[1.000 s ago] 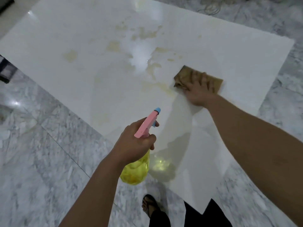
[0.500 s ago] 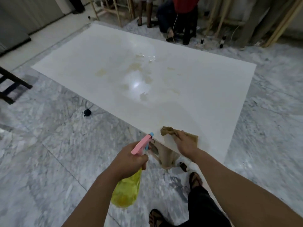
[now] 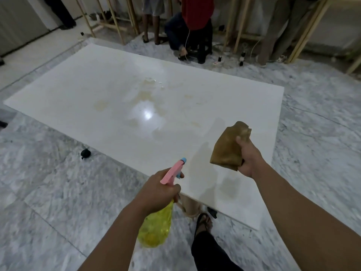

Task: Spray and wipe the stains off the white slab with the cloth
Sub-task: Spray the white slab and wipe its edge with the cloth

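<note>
A large white slab (image 3: 101, 79) lies raised a little above the marble floor. Faint yellowish stains (image 3: 145, 95) spread over its middle, around a bright light reflection. My left hand (image 3: 156, 189) grips a spray bottle (image 3: 155, 225) with a yellow body and a pink trigger head, its blue nozzle pointing over the slab's near edge. My right hand (image 3: 249, 157) holds a crumpled brown cloth (image 3: 227, 146) up in the air above the slab's near right part, not touching the surface.
Grey marble floor (image 3: 48, 192) surrounds the slab. A small black object (image 3: 85, 153) lies on the floor by the slab's left edge. Several people (image 3: 195, 26) and wooden frames (image 3: 240, 24) stand beyond the far edge. My sandalled foot (image 3: 203, 222) is under the near corner.
My right hand has lifted the cloth off the slab and pulled it back towards me. My view has risen and backed away, showing the whole slab. The spray bottle stays in my left hand.
</note>
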